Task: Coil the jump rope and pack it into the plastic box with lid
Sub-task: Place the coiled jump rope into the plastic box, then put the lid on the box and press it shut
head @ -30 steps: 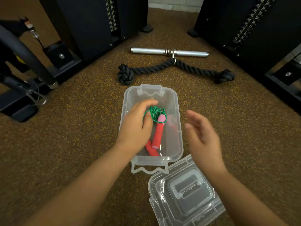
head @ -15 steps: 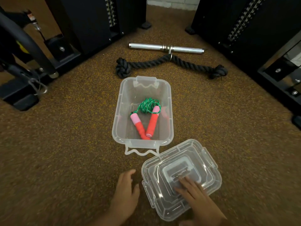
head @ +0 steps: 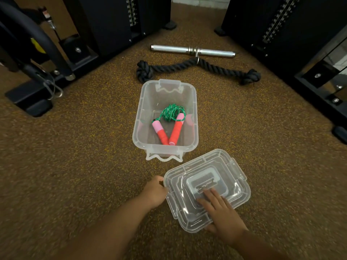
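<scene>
A coiled jump rope (head: 170, 121), green cord bunched above two red-and-pink handles forming a V, lies inside the open clear box (head: 194, 117) on speckled flooring. Nearby, the right hand (head: 222, 212) presses spread fingers on the lid (head: 238, 190); the left hand (head: 153, 191) grips its edge.

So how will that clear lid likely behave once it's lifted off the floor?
The lid looks like thin clear plastic, so probably light and a bit flexible. Its glossy surface may be slippery; the left hand at its edge and the right hand on top should steady it.
</scene>
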